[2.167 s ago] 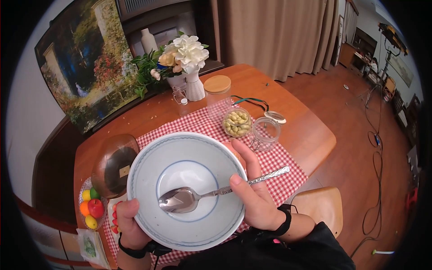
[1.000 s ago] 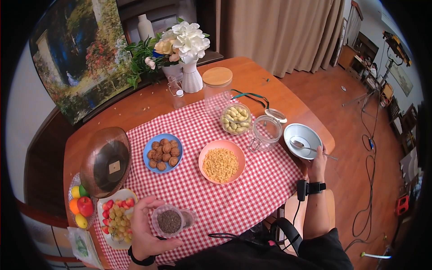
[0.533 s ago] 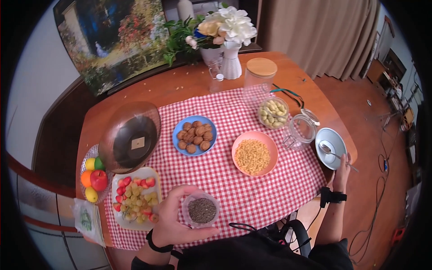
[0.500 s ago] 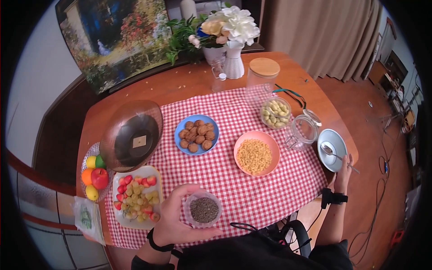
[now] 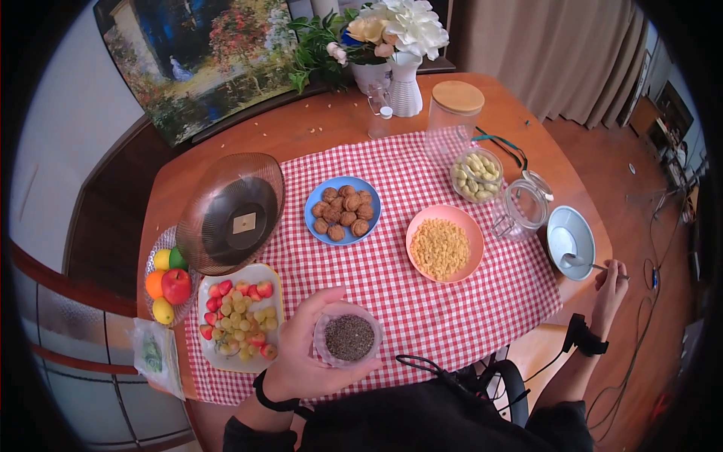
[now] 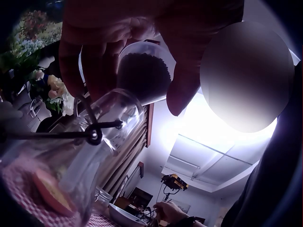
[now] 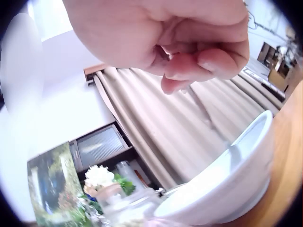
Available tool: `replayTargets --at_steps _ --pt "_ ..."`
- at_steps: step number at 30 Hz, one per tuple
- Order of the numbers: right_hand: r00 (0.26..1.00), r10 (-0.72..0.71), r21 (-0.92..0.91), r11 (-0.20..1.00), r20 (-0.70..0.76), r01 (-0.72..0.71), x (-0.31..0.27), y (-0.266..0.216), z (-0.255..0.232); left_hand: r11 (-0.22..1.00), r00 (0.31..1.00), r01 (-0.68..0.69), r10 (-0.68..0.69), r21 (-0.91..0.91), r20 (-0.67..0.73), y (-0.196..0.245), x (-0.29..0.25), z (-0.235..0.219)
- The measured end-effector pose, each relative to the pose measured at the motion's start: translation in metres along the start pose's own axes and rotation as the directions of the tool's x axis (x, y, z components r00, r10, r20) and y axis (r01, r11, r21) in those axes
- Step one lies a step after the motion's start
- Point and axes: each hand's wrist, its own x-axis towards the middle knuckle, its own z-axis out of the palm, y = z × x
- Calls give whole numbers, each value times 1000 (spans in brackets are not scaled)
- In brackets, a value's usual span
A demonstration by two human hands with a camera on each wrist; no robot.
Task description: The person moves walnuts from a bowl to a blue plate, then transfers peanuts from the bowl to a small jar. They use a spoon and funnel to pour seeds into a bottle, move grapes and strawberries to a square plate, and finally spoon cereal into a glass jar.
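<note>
My left hand (image 5: 301, 358) holds a clear plastic cup (image 5: 349, 337) of small dark seeds near the table's front edge, thumb and fingers curved round its sides. In the left wrist view, a clear glass bottle (image 6: 116, 111) with a wire clasp overlaps the cup's lower part; the head view hides it. Out on the right, my right hand (image 5: 608, 295) pinches the handle of a metal spoon (image 5: 578, 261). The spoon's head lies inside a pale blue-white bowl (image 5: 559, 226), which sits on bare wood at the table's right edge.
Mid-table, a blue plate (image 5: 310, 218) bears brown balls and a pink plate (image 5: 478, 252) yellow bits. A fruit tray (image 5: 279, 280), a brown tilted bowl (image 5: 211, 218) and a fruit dish are left. Glass jars (image 5: 525, 207) and a flower vase (image 5: 405, 94) stand farther back.
The bowl and spoon went from in front of me to the table's right edge. My left hand left the bowl and took the seed cup. Just now my right hand drew back, tilting the spoon.
</note>
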Motion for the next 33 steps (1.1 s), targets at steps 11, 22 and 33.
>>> replayTargets --at_steps 11,22,33 --pt "916 -352 244 887 -193 393 -87 -67 -6 999 999 -16 14 -42 -53 12 2 6" --pt "530 -531 738 588 661 -332 -153 -103 65 999 997 46 -46 14 -62 17 0 14" --pt "414 -620 744 523 667 -415 -172 -109 79 993 979 111 -102 41 -175 24 0 26"
